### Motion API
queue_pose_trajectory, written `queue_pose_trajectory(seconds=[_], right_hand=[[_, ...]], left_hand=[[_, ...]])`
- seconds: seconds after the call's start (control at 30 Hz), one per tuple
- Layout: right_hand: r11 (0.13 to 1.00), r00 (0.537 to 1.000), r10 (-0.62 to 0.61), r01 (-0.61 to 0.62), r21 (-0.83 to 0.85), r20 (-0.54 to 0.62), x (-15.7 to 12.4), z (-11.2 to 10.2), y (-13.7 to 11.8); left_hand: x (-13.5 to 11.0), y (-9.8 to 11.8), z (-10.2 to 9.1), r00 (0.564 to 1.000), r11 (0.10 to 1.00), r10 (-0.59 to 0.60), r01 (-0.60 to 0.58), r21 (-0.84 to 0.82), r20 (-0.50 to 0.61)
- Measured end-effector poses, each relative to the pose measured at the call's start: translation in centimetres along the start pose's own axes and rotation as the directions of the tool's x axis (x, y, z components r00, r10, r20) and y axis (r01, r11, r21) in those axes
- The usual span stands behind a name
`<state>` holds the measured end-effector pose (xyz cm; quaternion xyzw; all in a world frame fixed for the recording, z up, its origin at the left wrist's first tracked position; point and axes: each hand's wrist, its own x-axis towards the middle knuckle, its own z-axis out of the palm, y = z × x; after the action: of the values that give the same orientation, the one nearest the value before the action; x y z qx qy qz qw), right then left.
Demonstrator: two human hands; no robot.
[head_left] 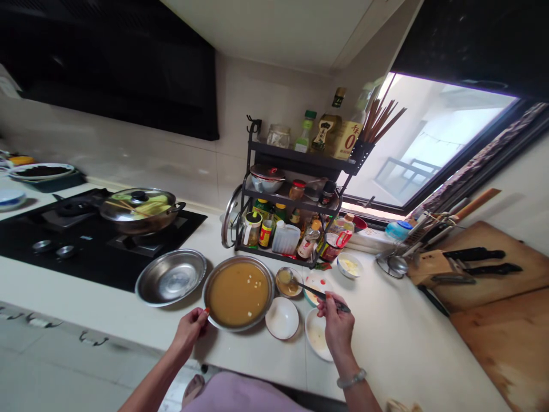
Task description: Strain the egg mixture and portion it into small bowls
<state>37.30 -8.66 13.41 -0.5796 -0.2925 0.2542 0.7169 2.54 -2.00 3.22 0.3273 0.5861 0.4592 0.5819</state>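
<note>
Reaches forward and down with both arms over a white surface [386, 355]. Has a metal dish [235, 329] of brown liquid set near the front edge, right of a metal bowl [174, 280]. Pinches the dish's near-left rim with left hand [194, 331], thumb and fingers drawn together there; extends left forearm forward and inward from lower left. Closes right hand [338, 326] around the dark handle of a ladle [312, 291], fingers curled; angles right forearm inward from lower right. Points ladle head leftward, in or just over a small bowl [290, 294] of brownish liquid; cannot tell whether touching. Wears a pale bracelet [351, 379] on right wrist. Shows white cubes [250, 313] in the dish's liquid.
</note>
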Motion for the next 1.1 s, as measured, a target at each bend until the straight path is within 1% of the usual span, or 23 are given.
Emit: queue_pose_trajectory(seconds=[0.13, 0.23, 0.3, 0.4, 0.47, 0.53, 0.6, 0.67, 0.77, 0.83, 1.0, 1.1], right_hand=[[1.000, 0.996, -0.008, 0.009, -0.016, 0.090, -1.3, 1.4, -0.7], [0.996, 0.980, -0.066, 0.077, -0.053, 0.186, -2.5, 2.4, -0.6], [0.984, 0.955, -0.137, 0.162, -0.073, 0.264, -3.2, 2.8, -0.3], [0.953, 0.898, -0.242, 0.291, -0.085, 0.367, -3.8, 2.7, 0.1], [0.928, 0.863, -0.295, 0.361, -0.093, 0.410, -3.7, 2.4, 0.2], [0.908, 0.847, -0.322, 0.403, -0.116, 0.423, -3.2, 1.9, 0.3], [0.896, 0.853, -0.323, 0.415, -0.156, 0.410, -2.5, 1.4, 0.3], [0.896, 0.878, -0.302, 0.394, -0.204, 0.371, -1.8, 0.9, 0.5], [0.915, 0.930, -0.224, 0.304, -0.267, 0.292, -1.1, 0.4, 1.0], [0.927, 0.955, -0.165, 0.235, -0.293, 0.246, -0.9, 0.1, 1.4], [0.935, 0.976, -0.078, 0.142, -0.325, 0.201, -1.0, -0.2, 2.4], [0.953, 0.987, -0.035, 0.080, -0.292, 0.156, -1.0, 0.1, 2.9]], left_hand=[[0.0, -0.1, -0.1, 1.000, 1.000, 0.015, -0.015, 0.013, -0.001], [0.0, -0.1, 0.0, 1.000, 1.000, 0.018, -0.018, 0.007, -0.001], [0.0, -0.1, 0.0, 1.000, 1.000, 0.015, -0.015, 0.007, -0.003], [0.0, 0.0, 0.0, 1.000, 1.000, 0.008, -0.008, 0.003, -0.008], [0.0, 0.0, 0.0, 1.000, 1.000, 0.009, -0.009, 0.000, -0.009], [0.0, 0.1, 0.0, 1.000, 1.000, 0.014, -0.014, 0.004, -0.009], [0.0, 0.1, 0.0, 1.000, 1.000, 0.015, -0.015, 0.009, -0.009], [-0.1, 0.2, 0.1, 1.000, 1.000, 0.012, -0.012, 0.013, -0.010], [-0.2, 0.4, 0.1, 1.000, 1.000, 0.012, -0.011, 0.023, -0.013], [-0.4, 0.6, 0.2, 1.000, 0.999, 0.010, -0.010, 0.033, -0.013], [-0.6, 0.8, 0.3, 1.000, 0.999, 0.005, -0.005, 0.041, 0.007], [-0.7, 0.8, 0.2, 1.000, 0.999, 0.002, -0.003, 0.037, 0.014]])
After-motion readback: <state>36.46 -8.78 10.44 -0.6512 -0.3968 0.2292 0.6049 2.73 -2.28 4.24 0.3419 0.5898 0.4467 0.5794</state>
